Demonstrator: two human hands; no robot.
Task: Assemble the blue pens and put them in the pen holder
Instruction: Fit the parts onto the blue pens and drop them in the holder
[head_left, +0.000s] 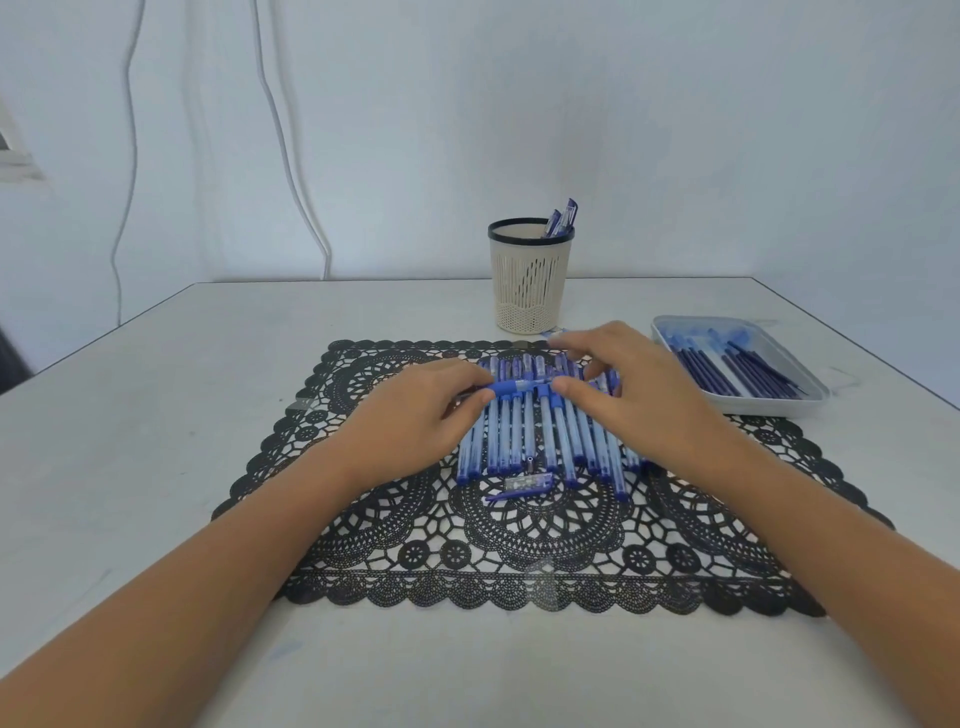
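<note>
Worktop (156, 467): pale, smooth, matt finish noted, faint scuffs seen. Placemat (545, 545): black openwork lace pattern, taken for plastic or vinyl; a slight sheen is noted. Pens (524, 431): clear, glossy plastic barrels with opaque blue ends. Crosswise pen (519, 387): opaque blue grip sleeve, matt. Loose cap (527, 483): clear plastic, blue clip. Pen holder (530, 280): cream plastic, slotted wall, dark rim. Tray (753, 408): pale grey plastic, smooth, low gloss. Wall (727, 130): painted, matt.
</note>
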